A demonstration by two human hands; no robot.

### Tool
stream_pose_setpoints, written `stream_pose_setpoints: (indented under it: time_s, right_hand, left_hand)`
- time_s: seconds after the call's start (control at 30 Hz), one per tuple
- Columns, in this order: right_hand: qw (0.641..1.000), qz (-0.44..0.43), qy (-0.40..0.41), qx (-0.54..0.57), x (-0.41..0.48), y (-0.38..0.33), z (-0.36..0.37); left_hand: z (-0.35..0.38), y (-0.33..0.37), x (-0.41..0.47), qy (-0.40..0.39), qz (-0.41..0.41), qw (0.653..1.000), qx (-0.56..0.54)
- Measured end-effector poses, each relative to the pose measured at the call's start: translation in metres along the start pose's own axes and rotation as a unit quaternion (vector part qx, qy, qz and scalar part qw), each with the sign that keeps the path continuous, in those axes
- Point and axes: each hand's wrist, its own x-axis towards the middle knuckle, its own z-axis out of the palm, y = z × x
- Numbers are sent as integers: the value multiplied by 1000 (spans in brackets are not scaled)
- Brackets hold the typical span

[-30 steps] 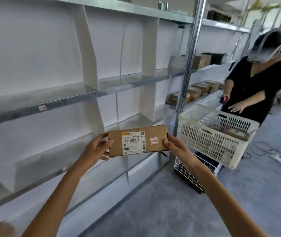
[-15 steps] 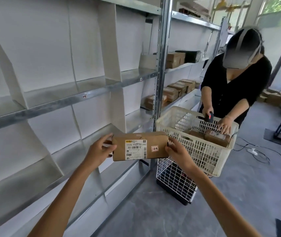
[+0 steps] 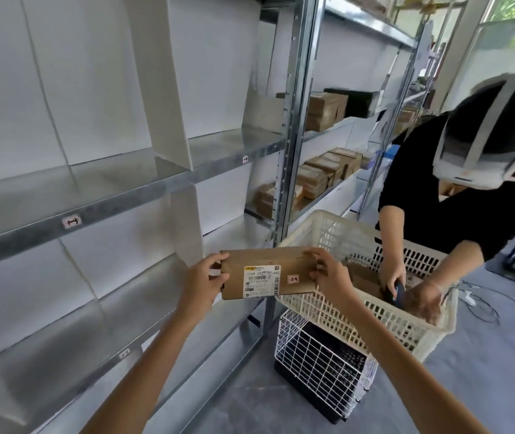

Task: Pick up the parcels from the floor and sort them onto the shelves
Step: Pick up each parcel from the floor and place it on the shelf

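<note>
A flat brown cardboard parcel (image 3: pixel 265 264) with a white barcode label and a small pink sticker is held level in front of me. My left hand (image 3: pixel 201 281) grips its left end and my right hand (image 3: pixel 328 275) grips its right end. Just behind it runs the metal shelf unit (image 3: pixel 115 211), its white-divided bays on the left bare. Brown parcels (image 3: pixel 325 175) lie on shelves further right, beyond the upright post.
A cream plastic basket (image 3: pixel 322 308) with parcels inside rests on a white wire crate (image 3: pixel 318 358) right of my hands. Another person in a black top (image 3: pixel 447 208) leans over the basket with a scanner. Cables lie on the grey floor at right.
My view has swung right along the shelves, bringing the basket and the other person closer. The parcel stays held in both hands, now in front of the basket's left corner.
</note>
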Motion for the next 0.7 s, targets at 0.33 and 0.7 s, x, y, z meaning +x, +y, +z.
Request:
stream_pose_setpoints:
  time_s: [0.33, 0.7]
  right_hand:
    - [998, -45, -38, 13, 179, 51, 38]
    - [948, 94, -247, 175, 335, 88, 141]
  left_hand:
    - [86, -44, 107, 153, -50, 987, 6]
    - [135, -110, 209, 326, -277, 899, -95]
